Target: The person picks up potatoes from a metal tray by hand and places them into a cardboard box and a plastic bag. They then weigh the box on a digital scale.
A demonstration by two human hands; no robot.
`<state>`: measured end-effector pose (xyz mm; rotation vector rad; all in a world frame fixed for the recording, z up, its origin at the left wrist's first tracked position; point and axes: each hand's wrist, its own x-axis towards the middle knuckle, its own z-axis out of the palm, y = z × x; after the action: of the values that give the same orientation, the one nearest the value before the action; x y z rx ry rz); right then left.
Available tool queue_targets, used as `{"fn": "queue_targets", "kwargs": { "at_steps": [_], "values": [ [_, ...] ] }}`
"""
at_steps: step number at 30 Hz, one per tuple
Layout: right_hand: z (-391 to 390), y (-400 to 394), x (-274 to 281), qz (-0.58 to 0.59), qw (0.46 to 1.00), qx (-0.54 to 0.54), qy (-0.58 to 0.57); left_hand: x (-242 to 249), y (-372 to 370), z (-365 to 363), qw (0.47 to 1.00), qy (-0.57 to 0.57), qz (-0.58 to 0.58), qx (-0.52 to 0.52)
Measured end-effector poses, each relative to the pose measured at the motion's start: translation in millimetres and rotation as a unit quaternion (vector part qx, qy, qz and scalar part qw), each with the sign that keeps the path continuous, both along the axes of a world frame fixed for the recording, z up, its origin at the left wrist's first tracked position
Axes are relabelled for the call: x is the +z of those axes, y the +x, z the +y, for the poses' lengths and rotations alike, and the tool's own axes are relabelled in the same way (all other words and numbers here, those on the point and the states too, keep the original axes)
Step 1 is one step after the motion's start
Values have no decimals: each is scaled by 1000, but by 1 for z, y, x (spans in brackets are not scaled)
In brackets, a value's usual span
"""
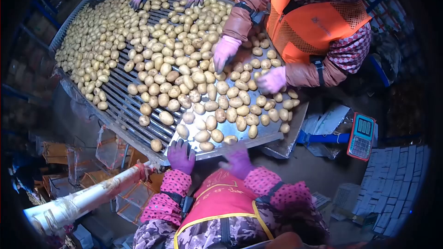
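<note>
Many yellow potatoes (184,71) lie on a sloping metal roller table (124,103). My left hand (181,156), in a purple glove, rests flat with its fingers spread on the table's near edge, just below a potato (156,145). Blurred and also in a purple glove, my right hand (238,160) sits at the same edge, its fingers reaching toward a potato (230,139). Neither hand holds anything. My pink dotted sleeves and red apron (220,198) fill the bottom of the view.
A person in an orange vest (314,23) stands at the right, with pink-gloved hands (225,51) among the potatoes. Another person's gloved hands (138,0) work at the far end. A scale (362,136) lies at the right and a wrapped white pole (83,200) at the lower left.
</note>
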<state>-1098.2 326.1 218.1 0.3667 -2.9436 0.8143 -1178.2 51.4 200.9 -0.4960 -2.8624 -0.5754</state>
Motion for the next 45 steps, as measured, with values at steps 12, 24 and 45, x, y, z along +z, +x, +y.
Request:
{"fn": "queue_targets", "kwargs": {
  "at_steps": [12, 24, 45],
  "values": [
    [126, -31, -34, 75, 963, -240, 102, 1, -8, 36, 990, 2, -45, 133],
    [206, -120, -58, 45, 993, -59, 87, 29, -23, 126, 993, -26, -113, 29],
    [154, -67, -7, -47, 934, -323, 148, 7, -224, 159, 987, -152, -46, 3]
  ]
}}
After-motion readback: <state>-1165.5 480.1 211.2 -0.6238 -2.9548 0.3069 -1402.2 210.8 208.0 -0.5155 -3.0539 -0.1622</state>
